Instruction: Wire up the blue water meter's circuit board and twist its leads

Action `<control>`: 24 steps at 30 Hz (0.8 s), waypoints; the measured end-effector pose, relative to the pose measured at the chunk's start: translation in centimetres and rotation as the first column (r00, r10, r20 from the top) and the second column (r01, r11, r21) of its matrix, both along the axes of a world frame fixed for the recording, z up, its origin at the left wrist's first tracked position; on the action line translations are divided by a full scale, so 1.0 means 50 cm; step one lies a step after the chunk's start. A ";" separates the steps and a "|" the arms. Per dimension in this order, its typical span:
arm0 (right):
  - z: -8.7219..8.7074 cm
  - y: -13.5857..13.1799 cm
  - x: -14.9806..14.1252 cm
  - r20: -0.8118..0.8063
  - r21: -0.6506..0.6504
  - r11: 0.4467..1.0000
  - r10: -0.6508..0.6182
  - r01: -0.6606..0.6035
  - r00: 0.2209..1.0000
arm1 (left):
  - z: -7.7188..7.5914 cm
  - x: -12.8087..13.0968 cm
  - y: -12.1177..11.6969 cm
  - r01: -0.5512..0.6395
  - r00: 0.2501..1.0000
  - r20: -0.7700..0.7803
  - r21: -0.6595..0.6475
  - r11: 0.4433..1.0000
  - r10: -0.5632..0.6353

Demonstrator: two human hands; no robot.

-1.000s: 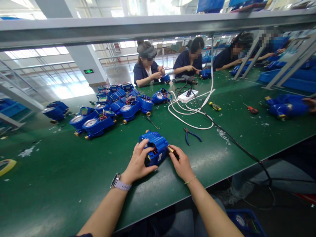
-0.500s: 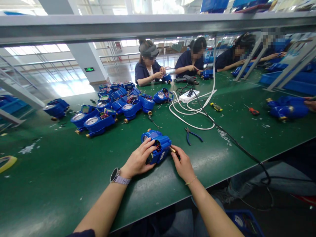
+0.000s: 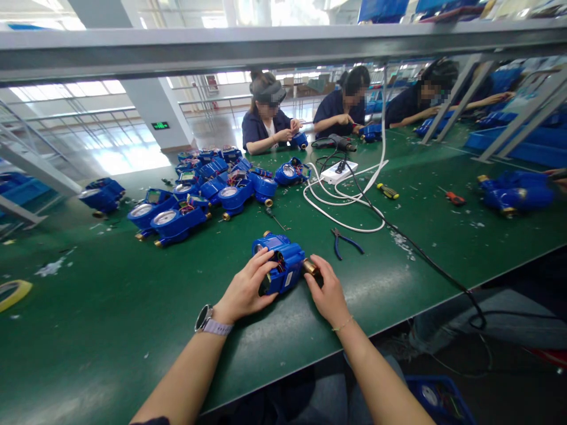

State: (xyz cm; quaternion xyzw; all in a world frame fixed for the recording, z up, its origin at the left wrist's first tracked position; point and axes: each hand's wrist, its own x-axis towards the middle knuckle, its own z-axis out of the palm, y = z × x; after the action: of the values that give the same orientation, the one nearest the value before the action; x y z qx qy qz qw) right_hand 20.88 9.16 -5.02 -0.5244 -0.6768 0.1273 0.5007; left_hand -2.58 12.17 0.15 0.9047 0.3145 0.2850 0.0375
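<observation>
Tape roll: a yellow tape roll point(image 3: 12, 293) lies flat at the far left edge of the green tabletop point(image 3: 110, 319).
Lone unit: one blue meter housing point(image 3: 101, 195) sits apart near the left rear edge.
Meter heap: a cluster of blue meters point(image 3: 199, 189) with round dials and brass ends lies behind and left of the hands, well apart from them.
Left hand: the left hand point(image 3: 245, 289), with a watch point(image 3: 208, 321) on its wrist, is cupped over the near left side of the blue water meter point(image 3: 281, 265); its fingers point(image 3: 261, 262) are spread and pressed on the housing, thumb at the lower edge.
Held meter: the blue water meter rests on the tabletop, near the front edge and about mid-width, between both hands, its open side with wiring turned toward the person.
Right hand: the right hand point(image 3: 330, 295) touches the brass fitting point(image 3: 309, 267) at the meter's right end; its fingers are curled around that fitting, though how tightly they close cannot be told.
Pliers: blue-handled pliers point(image 3: 345, 242) lie just behind the right hand.
Cable: a white cable point(image 3: 341, 203) loops from a power strip point(image 3: 339, 171); a black cord point(image 3: 425, 260) runs off the front edge.
Screwdrivers: a yellow-black one point(image 3: 386, 190) and an orange one point(image 3: 452, 196) lie further right.
Co-workers: several people sit along the far side, handling blue units.
</observation>
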 end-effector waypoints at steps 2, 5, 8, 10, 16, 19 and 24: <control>0.006 -0.008 -0.005 0.062 0.039 0.999 -0.002 0.000 0.998 | -0.006 0.003 -0.002 -0.011 1.000 0.022 0.012 1.000 0.010; 0.015 -0.018 -0.016 0.278 0.108 0.993 0.016 -0.048 0.960 | -0.015 0.015 -0.005 -0.022 0.998 0.057 0.038 0.999 0.020; 0.015 -0.020 -0.024 0.438 0.119 0.991 -0.001 -0.057 0.899 | -0.022 0.031 -0.005 -0.029 0.996 0.081 0.056 0.998 0.024; 0.011 -0.017 -0.025 0.466 0.103 0.994 -0.022 -0.030 0.885 | -0.024 0.040 -0.007 -0.042 0.995 0.098 0.061 0.997 0.036; 0.006 -0.014 -0.020 0.490 0.078 0.997 -0.039 0.001 0.871 | -0.023 0.052 -0.013 -0.071 0.990 0.122 0.047 0.996 0.065; 0.010 -0.017 -0.021 0.481 0.076 0.997 -0.029 -0.008 0.876 | -0.023 0.052 -0.016 -0.085 0.989 0.128 0.041 0.996 0.079; 0.010 -0.019 -0.018 0.403 0.076 0.997 -0.026 -0.005 0.915 | -0.023 0.044 -0.017 -0.106 0.986 0.134 0.023 0.994 0.102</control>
State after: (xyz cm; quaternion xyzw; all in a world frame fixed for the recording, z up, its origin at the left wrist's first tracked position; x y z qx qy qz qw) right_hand 19.98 8.20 -4.51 -0.5237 -0.7671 -0.0123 0.3703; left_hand -0.38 11.30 -0.99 0.8665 0.3537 0.3510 0.0297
